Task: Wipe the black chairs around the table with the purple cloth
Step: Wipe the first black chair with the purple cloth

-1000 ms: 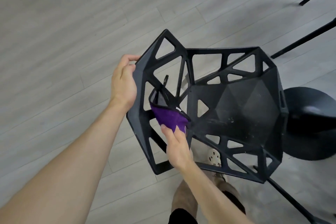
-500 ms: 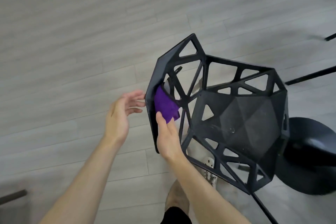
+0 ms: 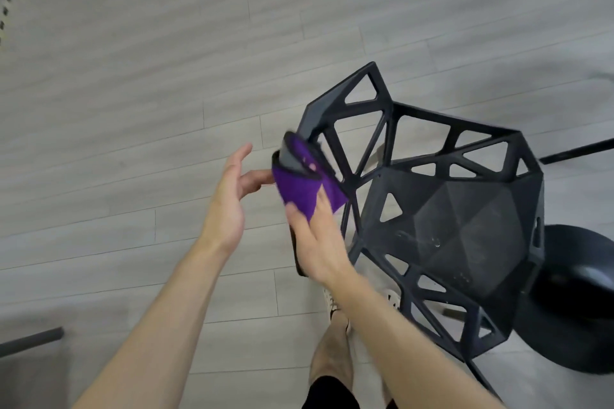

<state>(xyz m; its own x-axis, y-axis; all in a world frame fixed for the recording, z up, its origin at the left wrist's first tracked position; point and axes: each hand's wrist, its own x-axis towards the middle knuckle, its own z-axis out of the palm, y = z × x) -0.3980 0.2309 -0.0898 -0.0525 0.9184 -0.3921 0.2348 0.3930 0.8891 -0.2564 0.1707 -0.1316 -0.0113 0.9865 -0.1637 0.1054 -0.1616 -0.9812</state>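
A black chair (image 3: 465, 229) with a faceted seat and triangular cut-outs stands right of centre on the grey wood floor. The purple cloth (image 3: 299, 189) is folded over the left rim of its backrest. My right hand (image 3: 319, 242) holds the cloth there, thumb on the outer side and fingers on the inner side of the rim. My left hand (image 3: 229, 196) hovers just left of the rim with fingers spread and relaxed, fingertips close to the cloth, holding nothing.
A round black base (image 3: 574, 302) sits on the floor right of the chair. A thin black leg (image 3: 578, 151) crosses the right edge. A dark bar (image 3: 30, 340) lies at the lower left. My foot in a light shoe (image 3: 332, 305) is below the chair.
My left hand let go of the backrest rim and now hovers open beside it. My right hand slid the cloth from the inner struts onto and up the left rim.
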